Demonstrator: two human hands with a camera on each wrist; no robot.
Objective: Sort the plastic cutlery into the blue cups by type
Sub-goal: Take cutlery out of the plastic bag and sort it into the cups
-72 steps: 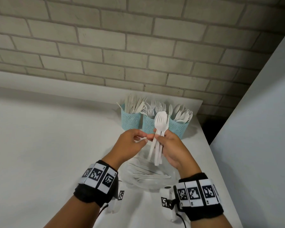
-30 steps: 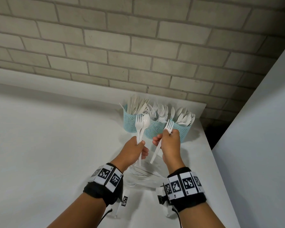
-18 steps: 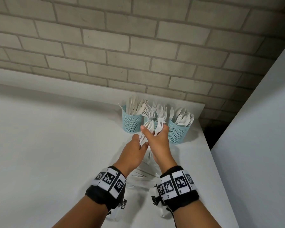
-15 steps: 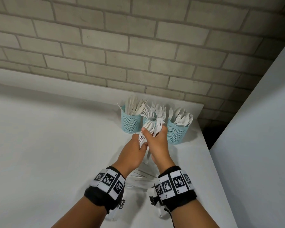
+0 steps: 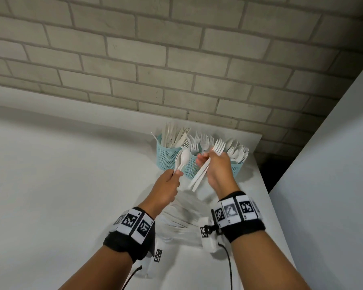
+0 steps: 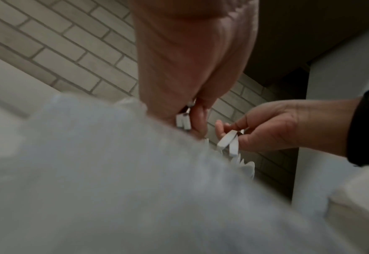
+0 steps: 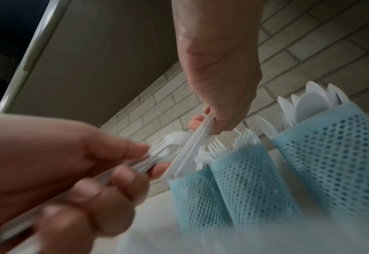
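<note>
Three blue mesh cups stand at the table's back right: knives in the left cup (image 5: pixel 166 158), forks in the middle cup (image 5: pixel 190 170), spoons in the right cup (image 5: pixel 237 167). My left hand (image 5: pixel 176 174) pinches white spoons (image 5: pixel 183 159) by their handles, in front of the left and middle cups. My right hand (image 5: pixel 205 159) grips two white forks (image 5: pixel 218 146), tines up, over the middle cup, handles slanting down-left. The right wrist view shows the fork handles (image 7: pixel 192 144), the spoons (image 7: pixel 174 139) and the cups (image 7: pixel 244 185) close by.
A clear plastic bag (image 5: pixel 182 214) with more white cutlery lies on the white table (image 5: pixel 61 185) under my wrists. A brick wall (image 5: pixel 176 70) runs behind the cups. The table's right edge (image 5: pixel 266 191) borders a dark gap and a white panel (image 5: pixel 333 164).
My hands met in front of the middle cup, then parted. The fork went from my left hand to my right, which now holds two forks; the left keeps the spoons.
</note>
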